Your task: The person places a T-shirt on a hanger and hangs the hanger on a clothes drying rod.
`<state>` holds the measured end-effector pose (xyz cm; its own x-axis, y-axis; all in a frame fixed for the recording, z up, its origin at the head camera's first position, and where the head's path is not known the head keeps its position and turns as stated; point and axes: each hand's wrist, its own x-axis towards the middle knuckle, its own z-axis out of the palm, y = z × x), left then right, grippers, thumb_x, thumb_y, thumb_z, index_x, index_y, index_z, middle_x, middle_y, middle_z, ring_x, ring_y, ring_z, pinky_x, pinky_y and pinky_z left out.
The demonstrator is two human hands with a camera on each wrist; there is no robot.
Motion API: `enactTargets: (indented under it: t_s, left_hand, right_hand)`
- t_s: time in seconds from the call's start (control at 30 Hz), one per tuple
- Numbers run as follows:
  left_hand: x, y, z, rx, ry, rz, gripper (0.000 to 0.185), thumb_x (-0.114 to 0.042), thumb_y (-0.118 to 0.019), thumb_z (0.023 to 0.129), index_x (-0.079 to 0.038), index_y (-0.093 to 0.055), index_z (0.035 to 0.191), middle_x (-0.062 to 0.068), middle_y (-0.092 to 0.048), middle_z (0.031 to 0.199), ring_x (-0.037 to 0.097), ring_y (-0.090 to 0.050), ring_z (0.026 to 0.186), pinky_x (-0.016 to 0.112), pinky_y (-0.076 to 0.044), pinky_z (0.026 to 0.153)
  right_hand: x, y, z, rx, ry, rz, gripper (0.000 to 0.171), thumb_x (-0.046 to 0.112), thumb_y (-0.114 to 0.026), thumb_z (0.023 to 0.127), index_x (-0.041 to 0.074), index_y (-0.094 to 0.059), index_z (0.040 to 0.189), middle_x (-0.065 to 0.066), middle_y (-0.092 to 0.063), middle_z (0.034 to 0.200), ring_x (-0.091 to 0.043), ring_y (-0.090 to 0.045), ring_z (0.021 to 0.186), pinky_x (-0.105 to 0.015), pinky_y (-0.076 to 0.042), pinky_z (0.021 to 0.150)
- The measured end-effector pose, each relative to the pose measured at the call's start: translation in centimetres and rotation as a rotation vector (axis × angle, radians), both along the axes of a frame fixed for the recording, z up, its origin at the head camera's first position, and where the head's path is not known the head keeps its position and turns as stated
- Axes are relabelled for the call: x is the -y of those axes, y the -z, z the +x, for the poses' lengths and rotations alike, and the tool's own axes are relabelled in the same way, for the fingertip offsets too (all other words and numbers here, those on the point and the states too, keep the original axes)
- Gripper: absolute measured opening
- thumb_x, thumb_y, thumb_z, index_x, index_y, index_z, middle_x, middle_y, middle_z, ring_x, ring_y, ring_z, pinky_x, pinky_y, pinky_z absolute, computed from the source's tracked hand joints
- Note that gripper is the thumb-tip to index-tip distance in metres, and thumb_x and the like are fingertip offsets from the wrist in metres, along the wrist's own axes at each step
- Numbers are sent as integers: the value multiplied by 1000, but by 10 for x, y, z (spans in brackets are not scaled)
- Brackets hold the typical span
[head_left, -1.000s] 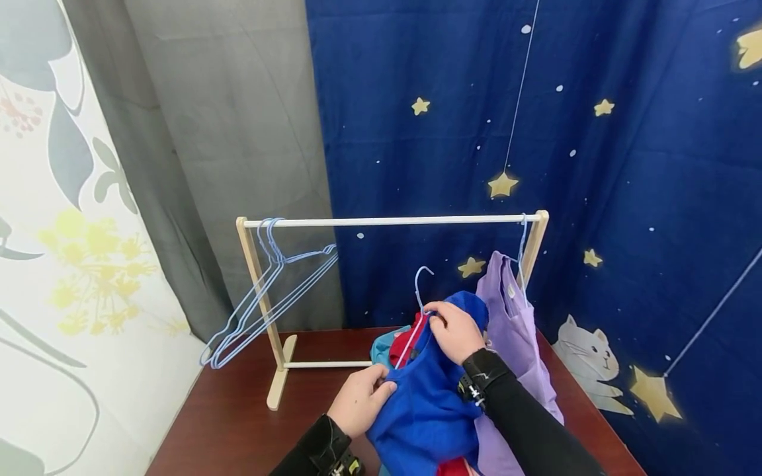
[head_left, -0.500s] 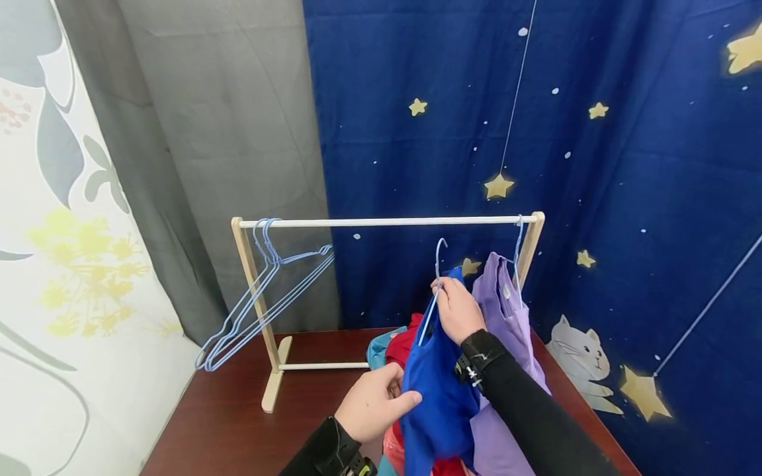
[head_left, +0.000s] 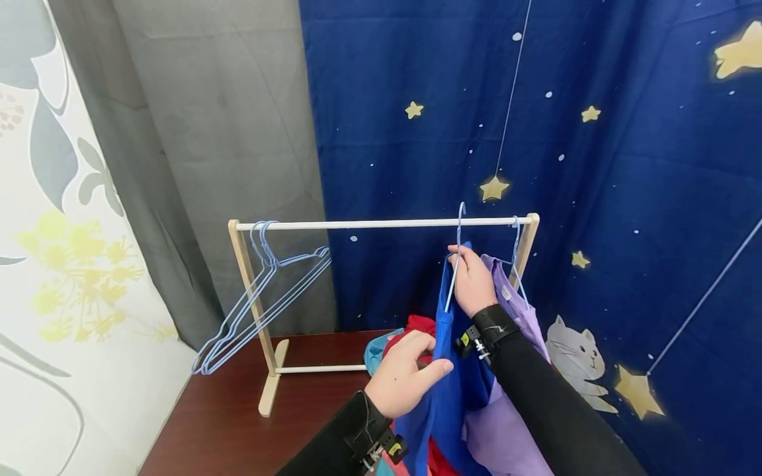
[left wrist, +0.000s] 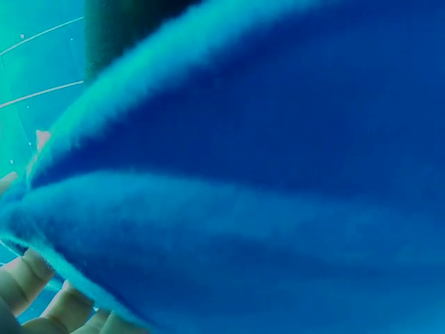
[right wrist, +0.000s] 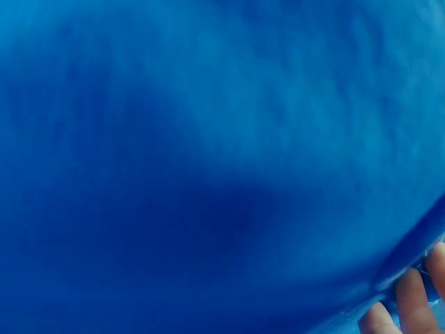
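In the head view my right hand [head_left: 473,281] grips a light blue wire hanger [head_left: 456,268] by its neck, together with the blue garment [head_left: 440,390] on it. The hook overlaps the rack's white rail [head_left: 381,224]; whether it rests on the rail cannot be seen. My left hand [head_left: 401,375] is at the garment's left side, thumb and fingers spread apart and touching the cloth. Blue fabric [left wrist: 243,229] fills much of the left wrist view, with fingertips [left wrist: 66,306] along its edge. Blue cloth [right wrist: 208,139] also covers most of the right wrist view.
Several bare blue hangers [head_left: 262,297] hang at the rail's left end. A purple garment [head_left: 506,423] hangs on the right, close beside my right forearm. Red cloth [head_left: 419,324] and teal cloth [head_left: 375,350] lie behind the blue garment on the brown table [head_left: 208,423].
My right hand has raised the hanger and blue garment up and rightward to the rail. My left hand has let go of the neckline and followed up and to the right.
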<state>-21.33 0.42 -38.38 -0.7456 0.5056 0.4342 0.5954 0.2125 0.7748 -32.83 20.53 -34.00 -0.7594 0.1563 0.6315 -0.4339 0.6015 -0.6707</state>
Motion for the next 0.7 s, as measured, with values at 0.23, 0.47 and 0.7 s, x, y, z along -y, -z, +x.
enactTargets:
  t_s: [0.23, 0.47, 0.7]
  left_hand:
    - [-25, -2, -5, -29, -42, -8, 17, -31, -66, 99, -15, -67, 102, -6, -60, 99, 6, -57, 91, 25, -50, 77]
    - [-51, 4, -15, -80, -85, -58, 20, -35, -67, 97, -15, -65, 96, -3, -57, 92, 6, -52, 81, 21, -43, 68]
    - [-76, 7, -17, -84, -139, -130, 22, -39, -67, 97, -17, -67, 97, -6, -61, 97, 8, -57, 86, 20, -46, 74]
  right_hand:
    - [-17, 1, -5, 70, -35, -88, 41, 17, -35, 110, 1, -49, 146, -22, -63, 130, -37, -60, 121, -45, -41, 105]
    - [-35, 18, -11, 224, -143, -203, 49, 17, -33, 110, 7, -31, 158, -24, -50, 146, -42, -53, 129, -50, -43, 104]
    - [-49, 35, -15, 239, -197, -336, 51, 22, -30, 112, 10, -22, 161, -27, -42, 152, -43, -47, 135, -43, -44, 102]
